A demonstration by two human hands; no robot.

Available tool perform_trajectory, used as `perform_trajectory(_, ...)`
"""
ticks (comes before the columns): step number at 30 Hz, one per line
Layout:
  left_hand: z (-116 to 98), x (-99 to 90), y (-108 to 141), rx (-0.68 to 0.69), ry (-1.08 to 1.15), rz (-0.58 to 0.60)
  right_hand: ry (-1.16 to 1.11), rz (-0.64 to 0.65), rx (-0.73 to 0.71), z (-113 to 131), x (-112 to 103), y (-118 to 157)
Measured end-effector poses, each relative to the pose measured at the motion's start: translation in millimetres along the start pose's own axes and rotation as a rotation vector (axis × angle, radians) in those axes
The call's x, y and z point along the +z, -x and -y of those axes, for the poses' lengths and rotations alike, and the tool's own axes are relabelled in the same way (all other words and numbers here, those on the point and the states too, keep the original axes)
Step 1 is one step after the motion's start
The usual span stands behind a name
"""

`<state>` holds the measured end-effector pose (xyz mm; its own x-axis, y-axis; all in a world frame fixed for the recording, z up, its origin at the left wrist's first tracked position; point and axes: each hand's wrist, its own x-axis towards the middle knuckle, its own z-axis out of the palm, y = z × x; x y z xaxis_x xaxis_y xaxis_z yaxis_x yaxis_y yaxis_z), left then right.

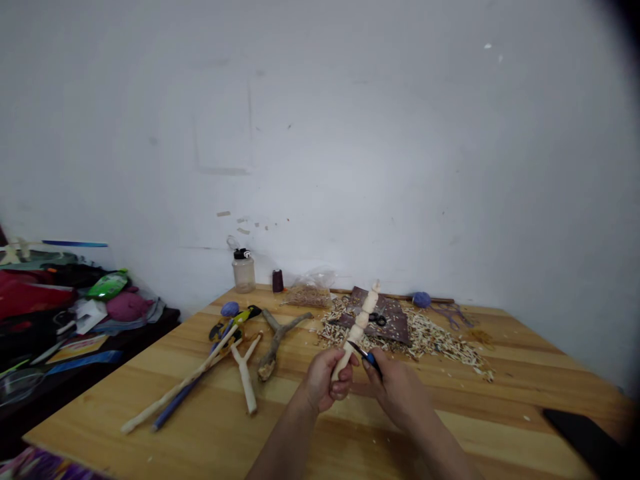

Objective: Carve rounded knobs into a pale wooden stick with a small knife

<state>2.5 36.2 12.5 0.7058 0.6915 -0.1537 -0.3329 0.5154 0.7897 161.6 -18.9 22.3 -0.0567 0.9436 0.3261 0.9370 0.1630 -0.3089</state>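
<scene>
My left hand (326,381) is closed round the lower end of a pale, peeled stick (359,325) with carved notches along it. The stick tilts up and to the right over the table. In my right hand (397,389) is a carving knife (369,359) with a blue and black handle. Its dark blade lies against the stick just above my left hand. Behind the stick, wood shavings (433,340) cover a dark brown sheet (397,327), where black-handled scissors (379,319) also lie.
Left on the wooden table (200,443) lie a peeled forked stick (245,377), a bark-covered fork (275,343) and long sticks (175,393). A bottle (244,272), thread spool (277,281) and bag (307,291) stand near the wall. A black flat object (583,433) lies right.
</scene>
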Motion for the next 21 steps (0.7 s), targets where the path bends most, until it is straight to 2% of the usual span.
perform_trajectory(4, 1.4, 1.7, 0.8, 0.044, -0.106, -0.063, 0.091, 0.009, 0.008, 1.4, -3.5, -0.2)
perform_trajectory(12, 6.2, 2.6, -1.8, 0.226, -0.488, -0.188, 0.18, 0.014, 0.031, 7.0, 1.2, -1.5)
perform_trajectory(15, 5.9, 3.2, -2.4, 0.299, -0.679, -0.279, 0.192, 0.027, 0.064, 7.8, 4.5, -2.1)
perform_trajectory(18, 4.4, 3.7, -2.0, 0.427, -0.911, -0.383, 0.19, 0.052, 0.086, 7.9, 6.7, -3.2)
perform_trajectory(21, 4.1, 3.5, -2.8, 0.496, -1.033, -0.457, 0.183, 0.067, 0.111, 8.0, 8.4, -3.7)
